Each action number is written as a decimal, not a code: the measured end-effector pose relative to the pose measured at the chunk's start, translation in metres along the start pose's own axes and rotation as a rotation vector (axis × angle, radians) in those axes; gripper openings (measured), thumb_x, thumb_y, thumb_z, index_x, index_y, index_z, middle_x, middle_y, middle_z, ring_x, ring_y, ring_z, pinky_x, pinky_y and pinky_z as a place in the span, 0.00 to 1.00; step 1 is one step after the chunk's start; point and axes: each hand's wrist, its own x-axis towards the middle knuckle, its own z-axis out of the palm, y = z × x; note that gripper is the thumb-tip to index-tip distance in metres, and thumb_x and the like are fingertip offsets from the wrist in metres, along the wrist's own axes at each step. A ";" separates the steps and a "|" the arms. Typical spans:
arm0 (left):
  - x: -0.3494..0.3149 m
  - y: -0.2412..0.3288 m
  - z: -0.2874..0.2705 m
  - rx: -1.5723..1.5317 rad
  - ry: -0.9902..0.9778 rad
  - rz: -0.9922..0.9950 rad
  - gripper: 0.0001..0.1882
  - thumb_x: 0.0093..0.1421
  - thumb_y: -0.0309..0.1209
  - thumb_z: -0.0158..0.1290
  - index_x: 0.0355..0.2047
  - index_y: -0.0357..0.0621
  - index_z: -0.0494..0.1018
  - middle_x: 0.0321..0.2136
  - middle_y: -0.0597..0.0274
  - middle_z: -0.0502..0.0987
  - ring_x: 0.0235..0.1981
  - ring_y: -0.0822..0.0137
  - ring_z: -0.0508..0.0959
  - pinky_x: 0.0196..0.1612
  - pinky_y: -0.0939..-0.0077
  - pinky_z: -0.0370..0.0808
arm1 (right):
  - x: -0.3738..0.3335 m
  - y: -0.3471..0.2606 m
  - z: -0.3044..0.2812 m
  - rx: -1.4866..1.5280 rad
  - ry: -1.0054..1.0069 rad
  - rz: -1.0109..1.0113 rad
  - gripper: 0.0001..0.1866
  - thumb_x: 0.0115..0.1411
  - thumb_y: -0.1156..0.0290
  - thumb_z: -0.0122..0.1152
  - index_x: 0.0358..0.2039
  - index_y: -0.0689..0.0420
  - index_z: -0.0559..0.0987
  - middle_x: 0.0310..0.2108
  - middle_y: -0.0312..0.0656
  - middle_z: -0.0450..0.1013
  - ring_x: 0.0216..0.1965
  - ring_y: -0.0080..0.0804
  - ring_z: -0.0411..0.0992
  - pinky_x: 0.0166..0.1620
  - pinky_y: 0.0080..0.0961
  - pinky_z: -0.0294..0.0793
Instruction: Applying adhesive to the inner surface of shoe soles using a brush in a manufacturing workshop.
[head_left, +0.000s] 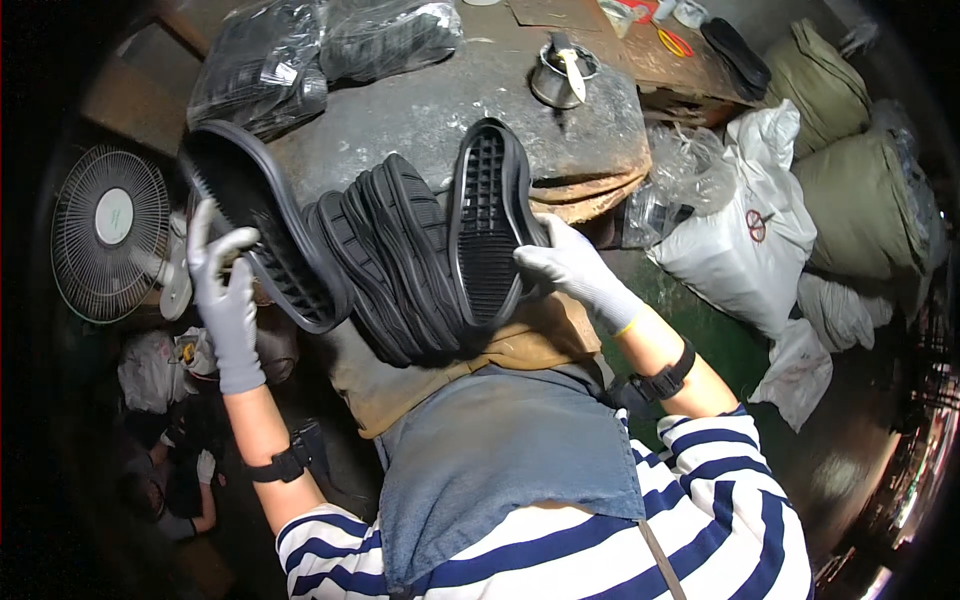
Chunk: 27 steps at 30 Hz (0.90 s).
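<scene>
Pretty scuffed, white-blotched worktop [480, 100] here, metal pot [548, 92] on it, fan [75, 250] off left, bulging white sack [725, 250] right. Left hand's [225, 300] fingers pinch a black shoe sole [262, 205], right hand's [580, 268] grip another sole [488, 200], flanking a row of soles [385, 260] at the near edge.

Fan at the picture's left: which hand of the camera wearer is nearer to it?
Left. The left hand is just right of the fan; the right hand is farther right, across the black soles, gripping the rightmost one.
</scene>
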 end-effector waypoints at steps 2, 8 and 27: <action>-0.006 -0.006 0.028 0.250 -0.245 -0.064 0.12 0.59 0.20 0.48 0.40 0.43 0.77 0.64 0.49 0.64 0.66 0.52 0.62 0.69 0.60 0.55 | 0.002 0.002 0.004 -0.109 -0.027 -0.032 0.36 0.54 0.53 0.63 0.57 0.64 0.68 0.48 0.59 0.75 0.52 0.49 0.75 0.55 0.37 0.72; -0.063 -0.020 0.086 -0.813 0.110 -0.462 0.37 0.61 0.16 0.47 0.70 0.41 0.50 0.66 0.59 0.59 0.63 0.64 0.63 0.64 0.72 0.63 | 0.009 0.013 -0.025 -0.060 -0.202 -0.173 0.29 0.63 0.57 0.61 0.58 0.62 0.70 0.48 0.54 0.75 0.50 0.44 0.75 0.55 0.34 0.71; -0.048 0.005 0.031 -1.016 0.074 -0.762 0.22 0.65 0.32 0.51 0.57 0.35 0.68 0.49 0.57 0.77 0.46 0.66 0.78 0.52 0.69 0.75 | 0.169 -0.053 -0.160 -0.986 0.416 -0.885 0.22 0.56 0.65 0.64 0.53 0.46 0.76 0.44 0.48 0.73 0.44 0.50 0.72 0.45 0.42 0.73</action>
